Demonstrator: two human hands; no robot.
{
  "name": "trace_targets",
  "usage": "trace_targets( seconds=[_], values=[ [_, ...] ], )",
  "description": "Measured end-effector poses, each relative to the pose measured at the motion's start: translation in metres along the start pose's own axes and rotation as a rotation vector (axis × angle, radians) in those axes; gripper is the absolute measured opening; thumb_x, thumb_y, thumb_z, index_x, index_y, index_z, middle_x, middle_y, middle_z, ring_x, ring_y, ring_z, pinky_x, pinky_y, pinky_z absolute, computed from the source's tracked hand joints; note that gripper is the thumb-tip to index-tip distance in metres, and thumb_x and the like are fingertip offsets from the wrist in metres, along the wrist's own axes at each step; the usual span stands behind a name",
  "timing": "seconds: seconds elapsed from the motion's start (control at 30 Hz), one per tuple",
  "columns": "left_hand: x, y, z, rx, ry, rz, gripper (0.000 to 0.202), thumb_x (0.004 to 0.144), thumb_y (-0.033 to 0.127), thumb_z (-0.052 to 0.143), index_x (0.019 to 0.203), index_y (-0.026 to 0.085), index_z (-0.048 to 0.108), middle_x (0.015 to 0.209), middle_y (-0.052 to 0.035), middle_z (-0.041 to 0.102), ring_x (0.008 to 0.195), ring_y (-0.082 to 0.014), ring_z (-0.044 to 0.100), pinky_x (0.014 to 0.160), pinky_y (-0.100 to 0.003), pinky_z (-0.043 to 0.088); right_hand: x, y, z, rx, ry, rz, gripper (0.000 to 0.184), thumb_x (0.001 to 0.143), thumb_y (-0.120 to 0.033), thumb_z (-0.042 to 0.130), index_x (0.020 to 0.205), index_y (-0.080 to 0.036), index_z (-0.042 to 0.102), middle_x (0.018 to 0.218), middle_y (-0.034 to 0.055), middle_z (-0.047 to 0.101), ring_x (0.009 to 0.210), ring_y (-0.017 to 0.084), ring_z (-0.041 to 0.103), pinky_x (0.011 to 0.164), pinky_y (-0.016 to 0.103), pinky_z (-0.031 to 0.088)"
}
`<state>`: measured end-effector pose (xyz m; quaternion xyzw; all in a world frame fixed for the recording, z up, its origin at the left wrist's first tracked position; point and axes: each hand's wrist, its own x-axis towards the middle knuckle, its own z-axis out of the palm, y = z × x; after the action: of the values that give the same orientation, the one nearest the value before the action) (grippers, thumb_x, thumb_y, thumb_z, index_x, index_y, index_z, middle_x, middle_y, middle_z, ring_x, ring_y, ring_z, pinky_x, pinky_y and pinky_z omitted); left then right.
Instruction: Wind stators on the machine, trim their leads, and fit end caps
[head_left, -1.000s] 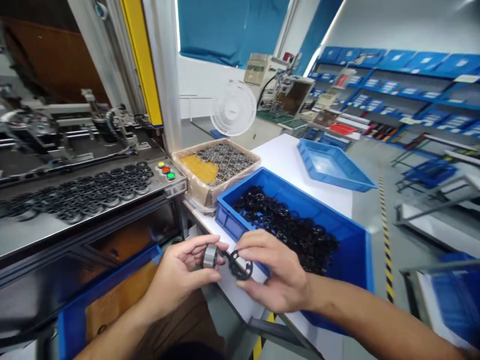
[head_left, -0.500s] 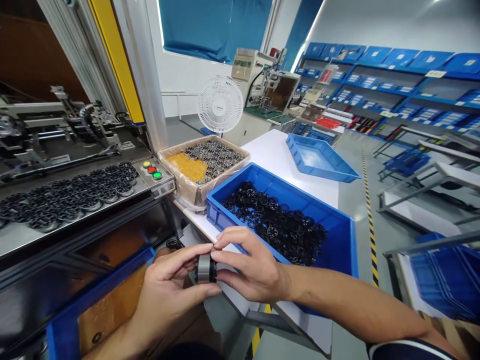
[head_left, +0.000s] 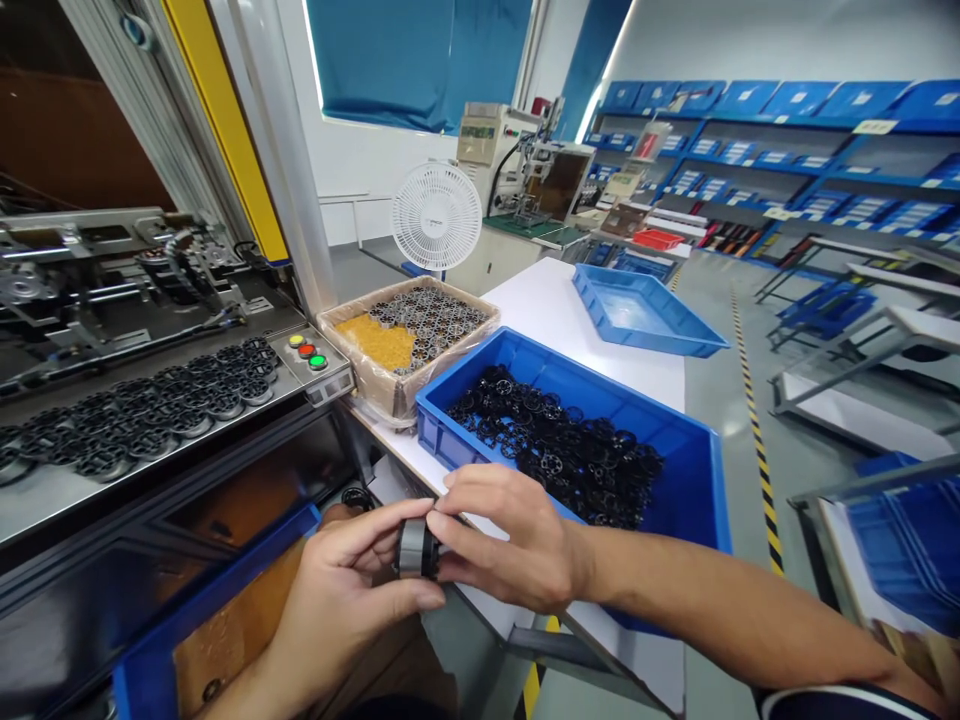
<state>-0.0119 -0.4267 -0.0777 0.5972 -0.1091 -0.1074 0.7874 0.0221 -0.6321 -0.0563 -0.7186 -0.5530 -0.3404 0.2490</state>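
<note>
My left hand (head_left: 352, 585) and my right hand (head_left: 510, 545) meet at the bottom centre, both gripping one small part (head_left: 415, 548): a grey metal ring with a black plastic wheel pressed against its right side. The fingers hide most of the black wheel. Just behind my right hand stands a blue bin (head_left: 694, 470) holding a heap of black plastic wheels (head_left: 559, 450). Further back, a cardboard box (head_left: 375, 385) lined with plastic holds grey rings (head_left: 431, 315) and a yellow sheet.
On the left a machine's steel shelf (head_left: 45, 490) carries rows of assembled black wheels (head_left: 150, 405) and three coloured buttons (head_left: 307, 350). A blue crate (head_left: 187, 620) sits below. On the white table stand an empty blue tray (head_left: 645, 315) and a fan (head_left: 436, 215). Shelving with blue bins fills the right.
A second ago my hands held the grey ring and the black wheel apart. The two are now pressed together between my fingers, and the hands sit slightly lower.
</note>
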Motion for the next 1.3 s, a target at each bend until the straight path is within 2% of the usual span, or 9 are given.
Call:
trace_targets(
  seconds=[0.17,0.37,0.5,0.67,0.8,0.93,1.03,1.13,1.3],
  values=[
    [0.002,0.0,0.002,-0.033,-0.032,0.049,0.052,0.057,0.005,0.086,0.102,0.028,0.077,0.098,-0.0024,0.078,0.089,-0.0245,0.075,0.078,-0.023,0.061,0.0,0.0,0.001,0.008,-0.021,-0.009,0.031,0.09,-0.027,0.064,0.112,-0.006,0.061,0.099,0.0159,0.067,0.103,0.024,0.063,0.087,0.04,0.06],
    [-0.001,-0.011,-0.003,0.05,-0.077,-0.007,0.052,0.067,0.018,0.084,0.117,0.025,0.071,0.111,-0.0065,0.075,0.103,-0.0275,0.071,0.089,-0.032,0.058,0.0,0.0,0.002,0.027,-0.006,-0.006,0.032,0.088,-0.025,0.066,0.111,-0.003,0.061,0.097,0.0176,0.066,0.104,0.025,0.062,0.089,0.04,0.058],
    [-0.011,-0.015,0.005,0.043,-0.013,0.003,0.052,0.085,0.031,0.067,0.136,0.024,0.057,0.133,-0.0104,0.064,0.114,-0.0256,0.066,0.099,-0.034,0.052,0.0,0.003,0.003,0.162,0.02,0.204,0.052,0.085,-0.039,0.07,0.124,-0.008,0.057,0.111,0.0183,0.062,0.106,0.024,0.062,0.09,0.04,0.057],
    [-0.009,-0.014,0.004,0.226,-0.138,0.189,0.05,0.093,0.037,0.054,0.141,0.024,0.051,0.141,-0.0158,0.053,0.11,-0.0246,0.064,0.088,-0.033,0.055,-0.004,0.01,0.004,0.174,-0.061,0.431,0.054,0.085,-0.042,0.069,0.13,-0.015,0.055,0.114,0.0143,0.063,0.105,0.021,0.065,0.09,0.031,0.057],
    [-0.006,0.004,-0.061,0.747,0.133,0.254,0.041,0.094,0.036,0.052,0.133,0.025,0.059,0.13,-0.0106,0.063,0.116,-0.022,0.062,0.102,-0.035,0.048,-0.017,0.021,0.005,0.008,-0.115,0.409,0.048,0.09,-0.034,0.064,0.134,-0.018,0.052,0.122,0.0131,0.062,0.11,0.02,0.065,0.096,0.027,0.054],
    [-0.027,0.028,-0.177,1.241,0.728,0.237,0.042,0.086,0.047,0.058,0.118,0.022,0.068,0.119,-0.0068,0.072,0.109,-0.023,0.067,0.103,-0.038,0.049,-0.028,0.03,0.007,-0.15,-0.108,0.294,0.049,0.091,-0.029,0.061,0.137,-0.017,0.05,0.128,0.0135,0.059,0.115,0.022,0.062,0.102,0.028,0.05],
    [-0.046,0.048,-0.256,1.363,0.957,0.205,0.045,0.081,0.049,0.056,0.104,0.014,0.071,0.119,-0.0159,0.071,0.105,-0.0301,0.068,0.097,-0.044,0.052,-0.028,0.033,0.008,-0.212,-0.098,0.22,0.046,0.093,-0.028,0.059,0.136,-0.016,0.052,0.127,0.0138,0.06,0.115,0.022,0.062,0.1,0.029,0.052],
    [-0.057,0.06,-0.304,1.482,1.032,0.136,0.038,0.074,0.047,0.058,0.087,0.015,0.074,0.105,-0.0168,0.076,0.1,-0.0342,0.07,0.094,-0.046,0.052,-0.024,0.041,0.008,-0.225,-0.091,0.203,0.038,0.094,-0.027,0.056,0.13,-0.016,0.056,0.124,0.0137,0.061,0.111,0.022,0.064,0.095,0.029,0.055],
    [-0.055,0.059,-0.337,1.592,0.955,0.078,0.036,0.073,0.043,0.052,0.085,0.018,0.075,0.105,-0.0131,0.076,0.1,-0.0331,0.07,0.095,-0.043,0.052,-0.031,0.076,0.008,-0.267,-0.103,0.4,0.03,0.094,-0.032,0.055,0.119,-0.016,0.062,0.114,0.0121,0.065,0.102,0.022,0.067,0.093,0.034,0.056]
  ],
)
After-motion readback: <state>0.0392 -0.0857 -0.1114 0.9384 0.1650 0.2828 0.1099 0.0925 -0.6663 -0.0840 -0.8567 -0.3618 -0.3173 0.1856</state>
